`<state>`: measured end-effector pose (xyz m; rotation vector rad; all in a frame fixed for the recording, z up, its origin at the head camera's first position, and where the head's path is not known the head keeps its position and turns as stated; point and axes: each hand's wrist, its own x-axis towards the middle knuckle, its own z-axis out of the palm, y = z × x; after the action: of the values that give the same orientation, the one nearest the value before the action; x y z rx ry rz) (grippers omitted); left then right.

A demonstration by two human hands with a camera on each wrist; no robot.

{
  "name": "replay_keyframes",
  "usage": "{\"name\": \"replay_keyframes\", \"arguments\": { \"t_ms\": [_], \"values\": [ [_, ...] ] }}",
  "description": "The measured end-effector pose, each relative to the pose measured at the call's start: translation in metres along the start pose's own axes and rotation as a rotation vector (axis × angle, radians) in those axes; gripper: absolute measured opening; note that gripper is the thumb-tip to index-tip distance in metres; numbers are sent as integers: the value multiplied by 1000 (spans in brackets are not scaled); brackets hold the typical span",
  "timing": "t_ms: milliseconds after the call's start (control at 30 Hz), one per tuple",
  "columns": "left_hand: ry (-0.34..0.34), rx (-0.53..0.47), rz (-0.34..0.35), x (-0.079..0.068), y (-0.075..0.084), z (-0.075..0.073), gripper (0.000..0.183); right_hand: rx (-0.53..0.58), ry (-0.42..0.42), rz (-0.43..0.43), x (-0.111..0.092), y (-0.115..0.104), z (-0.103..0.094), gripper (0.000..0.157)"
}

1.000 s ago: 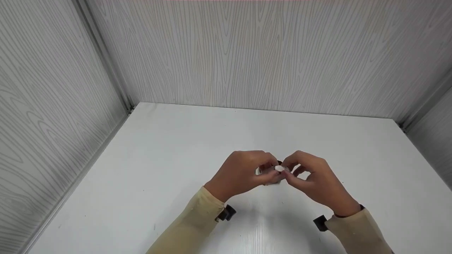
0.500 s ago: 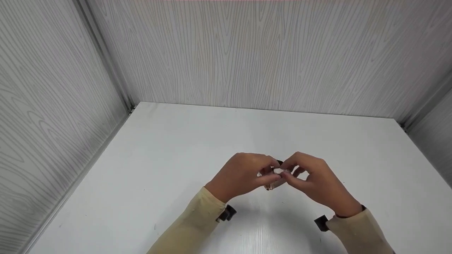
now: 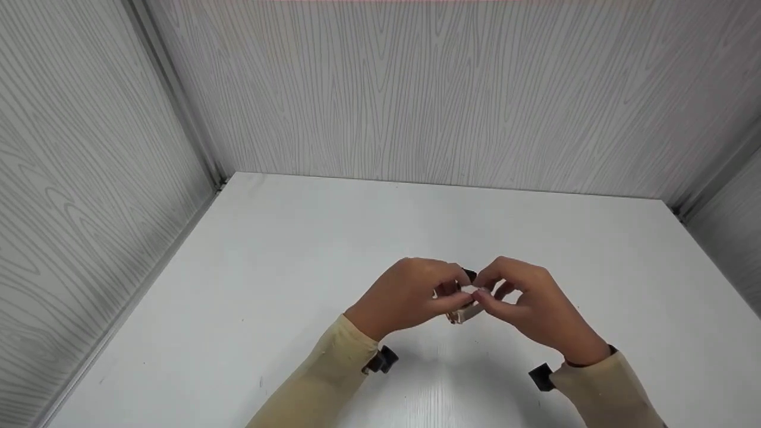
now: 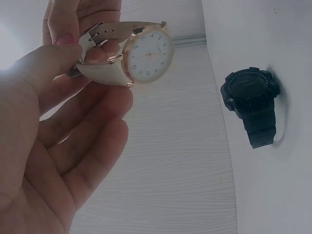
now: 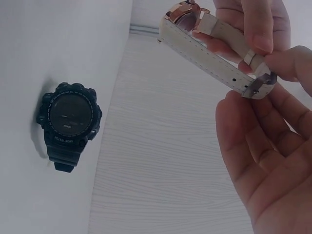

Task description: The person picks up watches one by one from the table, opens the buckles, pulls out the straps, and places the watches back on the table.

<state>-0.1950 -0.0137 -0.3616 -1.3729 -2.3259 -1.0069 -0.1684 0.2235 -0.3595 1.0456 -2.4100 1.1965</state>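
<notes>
A wristwatch with a white strap and rose-gold case (image 4: 148,56) is held up between both hands, its strap ends meeting at the buckle (image 5: 258,87). In the head view the case (image 3: 467,313) shows below the fingertips, mostly covered by the hands. My left hand (image 3: 410,291) pinches the strap between thumb and fingers from the left. From the right, my right hand (image 3: 526,297) pinches the buckle end with thumb and fingertips, which nearly meet the left ones. The dial faces the left wrist camera; the right wrist view shows the strap's stitched side.
On the white tabletop (image 3: 297,238) beyond the hands lies a black digital sports watch (image 5: 70,114), largely hidden behind the left fingers in the head view. Wood-patterned panels (image 3: 380,89) enclose the table at the back and sides. Each wrist carries a small black camera (image 3: 381,359).
The white-strapped watch has tilted, and its case now hangs slightly lower under the fingertips. Both hands stay almost in place, with small finger shifts at the strap.
</notes>
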Motion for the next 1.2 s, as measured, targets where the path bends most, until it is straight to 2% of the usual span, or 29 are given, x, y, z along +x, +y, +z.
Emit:
{"name": "replay_keyframes", "arguments": {
  "t_ms": [167,500,833,1067,1200],
  "values": [
    [-25,-168,-53,2,0,-1,14,53,21,51,1,-2,-2,23],
    [-27,-270,-83,3,2,-3,12,78,47,90,1,-4,-3,20],
    [-22,-273,-78,4,1,-2,14,117,46,88,1,-5,-5,20],
    [-15,-273,-82,3,2,-2,11,219,53,77,1,-4,-5,15],
    [-21,-269,-99,3,3,-2,10,191,64,86,1,-3,-5,15]
  ]
}}
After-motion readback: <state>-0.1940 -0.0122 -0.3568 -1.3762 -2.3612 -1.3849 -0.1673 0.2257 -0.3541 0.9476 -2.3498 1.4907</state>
